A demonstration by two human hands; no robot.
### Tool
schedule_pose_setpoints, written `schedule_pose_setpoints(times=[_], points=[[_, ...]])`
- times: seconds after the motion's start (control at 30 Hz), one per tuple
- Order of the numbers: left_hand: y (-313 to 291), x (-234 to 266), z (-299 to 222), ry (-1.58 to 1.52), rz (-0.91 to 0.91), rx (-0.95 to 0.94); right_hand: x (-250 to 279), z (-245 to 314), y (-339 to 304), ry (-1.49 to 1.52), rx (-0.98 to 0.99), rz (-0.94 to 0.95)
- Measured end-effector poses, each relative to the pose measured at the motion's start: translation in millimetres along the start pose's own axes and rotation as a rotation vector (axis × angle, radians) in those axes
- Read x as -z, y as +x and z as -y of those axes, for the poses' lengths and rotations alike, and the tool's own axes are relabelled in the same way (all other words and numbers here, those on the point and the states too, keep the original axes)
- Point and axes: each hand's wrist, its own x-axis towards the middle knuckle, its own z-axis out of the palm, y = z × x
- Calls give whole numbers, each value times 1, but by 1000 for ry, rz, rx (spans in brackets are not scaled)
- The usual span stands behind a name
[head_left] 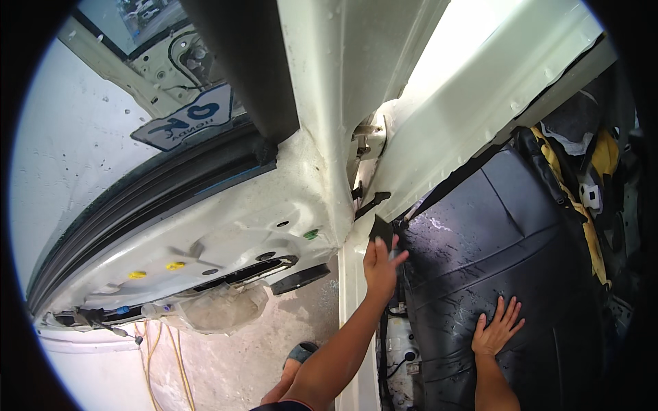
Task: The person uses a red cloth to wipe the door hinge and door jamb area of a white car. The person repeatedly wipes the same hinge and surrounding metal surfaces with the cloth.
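Note:
My left hand (381,268) is closed on a small dark flat sheet, which looks like sandpaper (381,231). It is held at the pale body pillar (355,257), just below the door check strap (372,204). My right hand (496,327) lies flat with fingers spread on the black seat cover (466,294), holding nothing. Wet-looking streaks and dark flecks mark the cover. To the left stands the open car door (240,219), its inner trim off and its bare white metal showing.
Yellow clips (175,266) sit on the door panel, and clear plastic sheeting (226,312) hangs beneath it. Yellowish cords (179,363) run down to the concrete floor (312,308). My foot (301,353) is beside the sill. Black and yellow items (582,185) lie at the far right.

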Motion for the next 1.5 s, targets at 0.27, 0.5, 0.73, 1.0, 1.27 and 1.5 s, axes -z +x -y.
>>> schedule_pose_setpoints(times=[0.27, 0.5, 0.73, 1.0, 1.27, 1.5], points=[[4, 30, 3, -283, -35, 238, -2, 1, 0, -28, 13, -55], [39, 33, 25, 117, -243, 55, 1, 1, 1, -8, -9, 25], [59, 16, 27, 310, -292, -68, 0, 1, 0, -12, -1, 2], [68, -10, 34, 872, -265, -383, 2, 1, 2, 10, -13, 45], [68, -16, 21, 1193, -75, -295, 4, 3, 1, 8, -29, 66], [61, -39, -2, 1299, -68, -212, 2, 1, 2, 13, -2, 26]])
